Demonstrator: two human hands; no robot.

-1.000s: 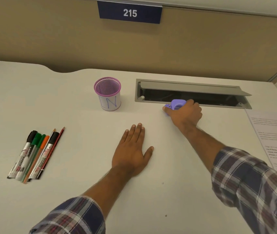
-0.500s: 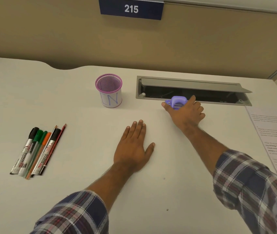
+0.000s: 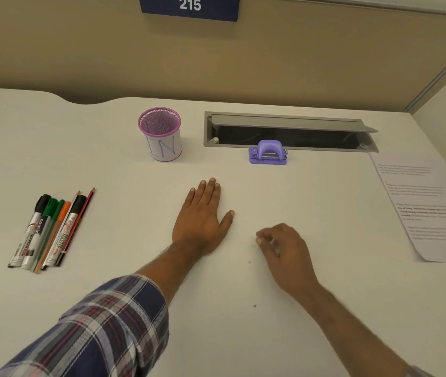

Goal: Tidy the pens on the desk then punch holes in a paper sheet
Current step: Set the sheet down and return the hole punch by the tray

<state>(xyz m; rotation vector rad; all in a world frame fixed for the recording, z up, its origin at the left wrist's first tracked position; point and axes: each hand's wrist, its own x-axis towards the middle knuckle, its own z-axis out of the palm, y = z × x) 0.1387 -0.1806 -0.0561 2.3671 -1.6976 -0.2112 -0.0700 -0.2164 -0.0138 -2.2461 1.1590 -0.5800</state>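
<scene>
Several markers, pens and pencils [image 3: 50, 229] lie side by side at the desk's left. A purple mesh pen cup [image 3: 160, 133] stands empty behind the desk's middle. The purple hole punch [image 3: 268, 153] sits alone just in front of the cable slot. A printed paper sheet [image 3: 425, 205] lies at the right edge. My left hand [image 3: 203, 219] rests flat on the desk, fingers spread. My right hand [image 3: 284, 248] hovers low beside it, fingers loosely curled, holding nothing.
A grey cable slot [image 3: 290, 131] with its lid raised is set into the white desk [image 3: 107, 172] behind the punch. A beige partition with a "215" sign [image 3: 189, 6] closes off the back.
My right hand has let go of the hole punch and pulled back toward me, beside the left hand. The punch stays by the cable slot. The left hand has not moved.
</scene>
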